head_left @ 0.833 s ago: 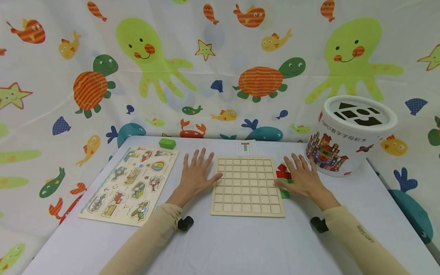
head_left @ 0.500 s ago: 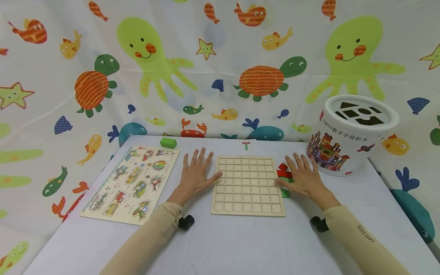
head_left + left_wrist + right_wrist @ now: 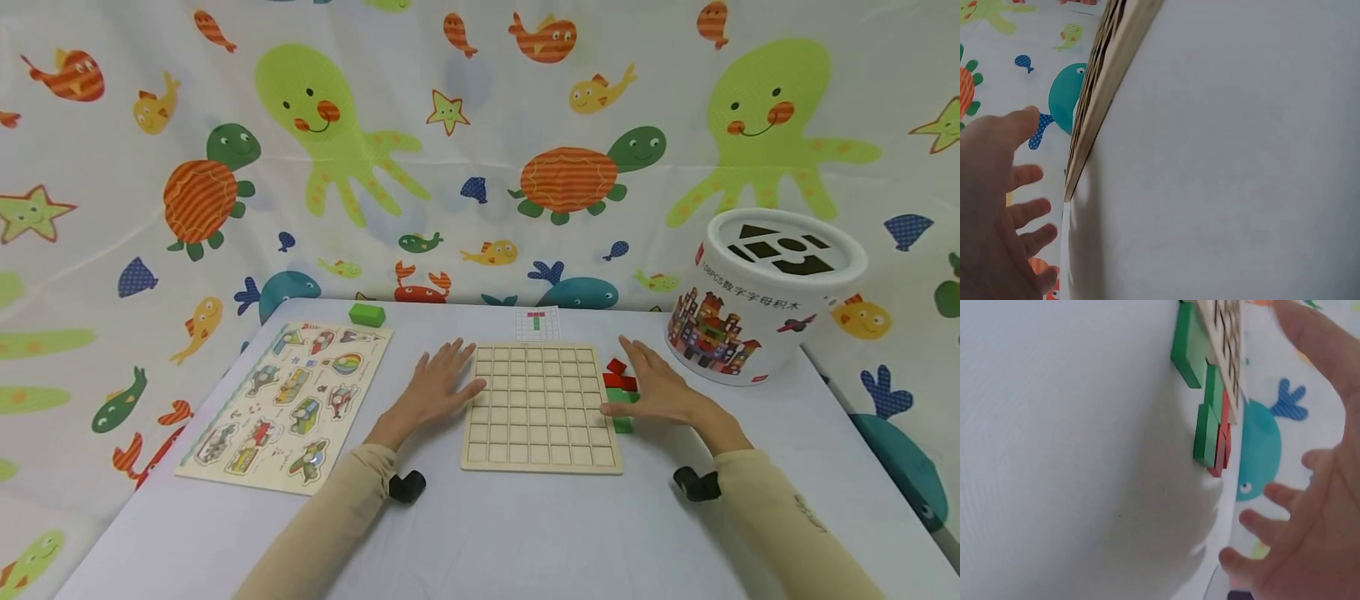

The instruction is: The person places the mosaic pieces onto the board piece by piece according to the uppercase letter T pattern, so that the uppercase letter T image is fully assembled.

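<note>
A square wooden grid board with bare cells lies on the white table between my two hands. My left hand is beside its left edge, fingers spread and thumb reaching to the rim; in the left wrist view nothing is in it. At the other side, my right hand has its thumb over the board's right edge and its fingers extended, holding nothing. Beneath and beside that hand lie several red blocks and green blocks, partly hidden in the head view. The right wrist view shows the green blocks flat beside the board.
A picture puzzle board with vehicle pieces lies at the left. A green block sits behind it. A small card with a red and green T on a grid lies behind the grid board. A large white bucket with a slotted lid stands back right.
Both hands have turned more onto their sides, and their fingers have drawn closer together. More of the red and green blocks shows beside the right hand. The boards and blocks stay in place.
</note>
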Available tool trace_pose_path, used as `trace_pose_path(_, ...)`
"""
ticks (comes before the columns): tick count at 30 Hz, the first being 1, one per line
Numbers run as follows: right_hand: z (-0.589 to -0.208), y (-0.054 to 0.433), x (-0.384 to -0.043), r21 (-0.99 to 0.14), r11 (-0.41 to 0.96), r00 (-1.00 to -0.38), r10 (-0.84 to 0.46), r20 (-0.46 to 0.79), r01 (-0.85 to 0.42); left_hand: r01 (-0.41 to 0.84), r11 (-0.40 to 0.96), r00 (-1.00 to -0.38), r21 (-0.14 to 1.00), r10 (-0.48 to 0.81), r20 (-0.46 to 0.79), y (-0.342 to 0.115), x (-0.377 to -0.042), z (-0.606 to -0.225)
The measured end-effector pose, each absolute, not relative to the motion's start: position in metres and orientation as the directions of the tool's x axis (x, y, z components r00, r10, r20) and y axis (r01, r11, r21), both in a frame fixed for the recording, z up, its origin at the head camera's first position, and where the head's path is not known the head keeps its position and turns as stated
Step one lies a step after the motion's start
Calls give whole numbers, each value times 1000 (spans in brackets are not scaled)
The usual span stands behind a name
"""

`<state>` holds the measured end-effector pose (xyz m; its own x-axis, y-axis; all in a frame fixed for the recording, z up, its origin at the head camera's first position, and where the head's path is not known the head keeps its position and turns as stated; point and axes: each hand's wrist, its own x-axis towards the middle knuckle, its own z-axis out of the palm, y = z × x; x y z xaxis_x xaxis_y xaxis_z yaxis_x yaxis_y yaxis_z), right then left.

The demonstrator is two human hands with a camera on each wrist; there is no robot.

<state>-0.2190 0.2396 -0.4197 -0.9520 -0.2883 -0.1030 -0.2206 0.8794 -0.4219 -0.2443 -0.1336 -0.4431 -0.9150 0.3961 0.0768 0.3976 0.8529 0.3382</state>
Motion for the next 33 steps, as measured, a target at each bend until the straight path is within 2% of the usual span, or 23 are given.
trace_pose_path(4,-422,245,-220,-589,782,-929,-346,-136,-205,431,765,-890,479,449,85,-135,-252,-450)
trace_pose_path(7,-426,248,-219,-651,739,-928,-344,-142,-174,434,702,-882,564,460,106,-136,-260,-454)
trace_pose_path(13,-432,248,-219,-611,774,-972,-234,-34,-165,464,608,-866,644,466,184,-132,-271,-460)
trace_pose_path(18,-434,250,-220,-559,818,-985,-170,-4,-139,503,589,-850,633,471,236,-128,-277,-466)
trace_pose_path(25,-435,252,-221,-567,813,-989,-147,18,-131,569,571,-814,591,495,305,-126,-276,-469)
trace_pose_path(33,-438,251,-223,-572,810,-991,-130,38,-128,560,603,-815,568,524,248,-129,-275,-468)
